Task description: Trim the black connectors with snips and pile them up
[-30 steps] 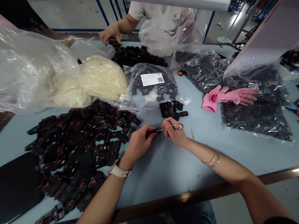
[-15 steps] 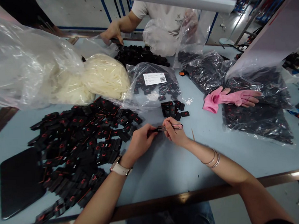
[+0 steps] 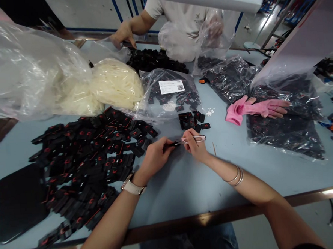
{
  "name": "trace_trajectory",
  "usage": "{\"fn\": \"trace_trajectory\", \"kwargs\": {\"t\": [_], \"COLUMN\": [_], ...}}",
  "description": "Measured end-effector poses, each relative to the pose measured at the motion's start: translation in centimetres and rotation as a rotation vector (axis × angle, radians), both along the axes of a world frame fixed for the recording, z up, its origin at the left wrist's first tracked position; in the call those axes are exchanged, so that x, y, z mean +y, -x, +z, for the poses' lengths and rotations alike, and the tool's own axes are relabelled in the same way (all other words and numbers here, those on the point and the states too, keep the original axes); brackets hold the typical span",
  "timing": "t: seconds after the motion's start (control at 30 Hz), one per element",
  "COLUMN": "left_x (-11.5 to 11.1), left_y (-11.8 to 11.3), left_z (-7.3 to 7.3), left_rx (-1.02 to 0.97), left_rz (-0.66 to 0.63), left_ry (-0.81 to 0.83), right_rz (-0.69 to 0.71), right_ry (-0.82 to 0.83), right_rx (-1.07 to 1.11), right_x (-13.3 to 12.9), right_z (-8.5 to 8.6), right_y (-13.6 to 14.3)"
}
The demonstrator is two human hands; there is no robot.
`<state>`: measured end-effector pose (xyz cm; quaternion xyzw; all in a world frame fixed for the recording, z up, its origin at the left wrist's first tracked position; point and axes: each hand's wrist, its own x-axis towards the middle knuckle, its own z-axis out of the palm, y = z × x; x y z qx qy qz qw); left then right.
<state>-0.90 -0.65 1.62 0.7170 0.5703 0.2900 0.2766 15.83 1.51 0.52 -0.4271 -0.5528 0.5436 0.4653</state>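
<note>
My left hand (image 3: 158, 154), closed, pinches a small black plastic part (image 3: 174, 144) between thumb and fingertips. From the other side my right hand (image 3: 195, 144) grips a slim tool with a pale handle (image 3: 200, 138) and a thin metal tip. That tip meets or nearly meets the black part; its exact kind is too small to make out. Just beyond my hands lies a little group of black parts with red marks (image 3: 191, 120), beside tiny white bits (image 3: 210, 112). A large pile of similar black parts (image 3: 95, 151) spreads to the left of my left hand.
A black tray-like slab (image 3: 21, 203) lies far left. Clear bags of cream pieces (image 3: 119, 84) and black parts (image 3: 172, 98) stand behind. Pink gloves (image 3: 255, 108) rest on bagged parts at right. Across the table, a co-worker's hand (image 3: 124, 35) is by another black pile.
The tool in my right hand has turned slightly, its handle end shifting a little right and up. My left hand keeps the black part in nearly the same place.
</note>
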Motion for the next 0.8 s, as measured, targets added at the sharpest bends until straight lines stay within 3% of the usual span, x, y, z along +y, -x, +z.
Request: {"fn": "trace_trajectory", "kwargs": {"t": [0.4,0.8], "left_x": [0.01,-0.02], "left_y": [-0.04,0.01], "left_z": [0.05,-0.26], "left_rx": [-0.012,0.013], "left_rz": [-0.019,-0.011], "left_ry": [-0.007,-0.03], "right_rz": [0.003,0.021], "right_ry": [0.014,-0.055], "right_rx": [-0.005,-0.083], "right_x": [-0.08,-0.08], "right_z": [0.57,-0.2], "right_y": [-0.04,0.07]}}
